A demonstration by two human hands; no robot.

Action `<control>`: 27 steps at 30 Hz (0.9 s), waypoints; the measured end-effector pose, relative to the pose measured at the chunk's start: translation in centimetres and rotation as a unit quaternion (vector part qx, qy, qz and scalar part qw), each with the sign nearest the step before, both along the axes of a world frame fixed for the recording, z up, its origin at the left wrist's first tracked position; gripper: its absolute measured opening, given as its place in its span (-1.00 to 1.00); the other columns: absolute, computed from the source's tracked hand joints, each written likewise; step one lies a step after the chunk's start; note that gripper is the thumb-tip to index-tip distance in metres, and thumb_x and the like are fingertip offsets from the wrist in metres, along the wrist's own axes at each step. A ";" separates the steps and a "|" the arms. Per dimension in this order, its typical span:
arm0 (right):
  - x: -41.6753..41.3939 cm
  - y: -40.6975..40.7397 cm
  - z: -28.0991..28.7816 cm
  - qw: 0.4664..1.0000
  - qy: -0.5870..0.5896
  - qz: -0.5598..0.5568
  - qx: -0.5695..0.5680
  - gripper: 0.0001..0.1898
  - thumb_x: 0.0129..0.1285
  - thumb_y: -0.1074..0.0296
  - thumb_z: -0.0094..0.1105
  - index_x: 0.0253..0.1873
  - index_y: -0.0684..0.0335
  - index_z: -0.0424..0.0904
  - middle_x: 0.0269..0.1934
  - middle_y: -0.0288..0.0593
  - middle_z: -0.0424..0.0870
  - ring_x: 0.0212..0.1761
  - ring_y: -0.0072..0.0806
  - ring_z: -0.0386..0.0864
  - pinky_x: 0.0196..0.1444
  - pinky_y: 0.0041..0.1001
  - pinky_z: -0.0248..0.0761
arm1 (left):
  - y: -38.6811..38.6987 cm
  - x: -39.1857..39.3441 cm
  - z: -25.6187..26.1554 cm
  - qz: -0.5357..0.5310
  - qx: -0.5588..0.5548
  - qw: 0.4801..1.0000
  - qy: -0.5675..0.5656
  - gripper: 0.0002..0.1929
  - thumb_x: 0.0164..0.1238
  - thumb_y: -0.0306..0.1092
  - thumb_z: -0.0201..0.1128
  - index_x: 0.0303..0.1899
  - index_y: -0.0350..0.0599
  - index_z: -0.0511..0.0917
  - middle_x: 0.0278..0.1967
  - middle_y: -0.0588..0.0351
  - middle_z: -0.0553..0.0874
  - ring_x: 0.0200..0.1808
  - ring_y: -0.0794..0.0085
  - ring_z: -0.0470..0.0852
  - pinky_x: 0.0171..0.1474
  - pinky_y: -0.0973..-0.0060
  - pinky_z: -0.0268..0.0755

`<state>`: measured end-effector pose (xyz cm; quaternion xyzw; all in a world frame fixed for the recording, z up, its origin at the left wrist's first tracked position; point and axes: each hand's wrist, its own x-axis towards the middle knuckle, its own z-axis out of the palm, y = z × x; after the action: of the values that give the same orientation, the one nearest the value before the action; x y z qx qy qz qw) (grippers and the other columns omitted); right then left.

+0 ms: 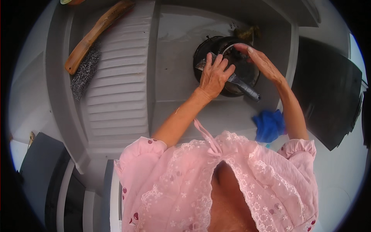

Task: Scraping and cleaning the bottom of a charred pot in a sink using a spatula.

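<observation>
A round black metal vessel [242, 71], scorched-looking and stained, sits in the deep basin of a grey laundry sink [176, 63]. Across it slants a scraper with a grey handle [245, 88] and a dirty flat blade [202, 63]. My left hand [214, 75] lies over the middle of this scraper, fingers bent around it and the thumb hidden. At the vessel's far right rim is my right hand [261, 61], index finger along the edge and thumb above. Whether it grips the rim cannot be told.
A wire brush with a wooden handle [92, 36] rests on the ribbed washboard [118, 84] at left. A blue cloth [268, 126] hangs at the sink's front right. Behind the vessel lies a yellowish crumpled item [246, 33]. A large dark panel [327, 90] stands right of the sink.
</observation>
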<state>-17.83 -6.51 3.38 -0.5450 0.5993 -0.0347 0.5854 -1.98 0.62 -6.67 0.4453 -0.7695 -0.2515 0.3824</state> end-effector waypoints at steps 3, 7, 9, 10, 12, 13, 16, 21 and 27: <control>2.0 4.4 2.1 0.970 0.082 0.213 -0.088 -0.29 0.08 0.22 0.17 0.31 0.20 0.06 -0.05 0.19 0.48 -0.01 -0.03 0.47 0.04 -0.25 0.29 | -0.3 -0.1 -0.4 -0.016 0.027 0.999 -0.009 -0.70 -0.05 -0.51 0.09 -0.19 -0.07 0.55 -0.18 0.03 0.51 -0.03 0.16 0.40 0.09 0.04 0.17; 2.6 6.6 1.0 0.963 0.177 0.155 -0.133 -0.23 -0.01 0.37 0.16 0.33 0.19 -0.02 -0.31 0.23 0.55 -0.27 0.06 0.53 -0.16 -0.21 0.35 | -0.7 1.1 1.1 0.060 0.005 0.998 0.006 -0.57 -0.08 -0.54 0.15 -0.05 -0.09 0.48 0.06 0.03 0.40 0.11 0.18 0.32 0.13 0.02 0.12; 1.2 6.2 1.6 0.932 0.268 0.103 -0.222 -0.27 -0.06 0.46 0.07 0.30 0.19 0.05 -0.50 0.22 0.51 -0.43 0.11 0.49 -0.29 -0.18 0.34 | -1.0 3.1 1.1 0.122 0.056 0.991 0.014 -0.46 -0.06 -0.61 0.12 0.09 -0.09 0.35 0.16 -0.02 0.29 0.15 0.16 0.26 0.13 0.05 0.12; -0.6 6.6 0.3 0.920 0.297 0.023 -0.253 -0.37 -0.07 0.44 0.06 0.21 0.22 0.17 -0.41 0.20 0.53 -0.38 0.07 0.50 -0.26 -0.20 0.34 | -0.7 3.2 -0.4 0.223 0.151 0.960 0.083 -0.54 0.01 -0.59 0.11 0.05 -0.13 0.39 0.02 -0.10 0.43 0.01 0.10 0.41 0.05 0.19 0.25; -3.9 7.1 -1.8 0.913 0.291 -0.036 -0.283 -0.43 -0.06 0.42 0.06 0.15 0.25 0.21 -0.36 0.15 0.52 -0.33 0.00 0.50 -0.21 -0.25 0.34 | -1.2 3.7 -5.0 0.244 0.430 0.863 0.102 -0.64 0.06 -0.61 0.06 -0.03 -0.24 0.41 -0.12 -0.18 0.50 -0.09 -0.03 0.47 -0.03 0.25 0.32; -4.0 7.2 -2.5 0.904 0.284 -0.093 -0.305 -0.49 -0.05 0.40 0.05 0.10 0.28 0.24 -0.31 0.11 0.52 -0.28 -0.08 0.51 -0.16 -0.30 0.35 | -1.3 3.4 -8.3 0.251 0.383 0.885 0.082 -0.72 0.07 -0.58 0.08 -0.11 -0.28 0.45 -0.20 -0.20 0.53 -0.15 -0.07 0.50 -0.08 0.24 0.35; -3.2 9.0 -3.3 0.912 0.259 -0.242 -0.208 -0.55 -0.01 0.36 0.06 0.03 0.32 0.25 -0.22 0.02 0.48 -0.17 -0.23 0.46 -0.05 -0.39 0.30 | -3.1 2.5 -11.5 0.214 0.360 0.907 0.034 -0.84 0.09 -0.52 0.12 -0.26 -0.34 0.50 -0.32 -0.24 0.57 -0.24 -0.12 0.53 -0.14 0.21 0.38; -3.3 11.1 -6.8 0.905 0.211 -0.322 -0.180 -0.44 0.02 0.30 0.06 0.14 0.36 0.17 -0.12 0.08 0.45 -0.08 -0.21 0.44 0.05 -0.41 0.23 | -5.2 0.7 -12.7 0.155 0.403 0.901 -0.043 -0.85 0.12 -0.40 0.14 -0.41 -0.33 0.50 -0.38 -0.24 0.58 -0.28 -0.13 0.55 -0.22 0.16 0.37; -0.1 11.3 -4.8 0.901 0.140 -0.385 -0.144 -0.47 0.00 0.41 0.05 0.12 0.38 0.17 -0.16 -0.05 0.46 -0.16 -0.38 0.43 -0.04 -0.51 0.28 | -2.4 2.3 -16.4 0.186 0.407 0.893 0.050 -0.81 0.19 -0.31 0.11 -0.37 -0.28 0.48 -0.35 -0.19 0.54 -0.21 -0.05 0.48 -0.15 0.19 0.30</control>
<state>-17.97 4.75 -1.39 -0.3495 0.8266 -0.2660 0.3518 0.28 -1.78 -23.05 0.6835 -0.4831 -0.4891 0.2455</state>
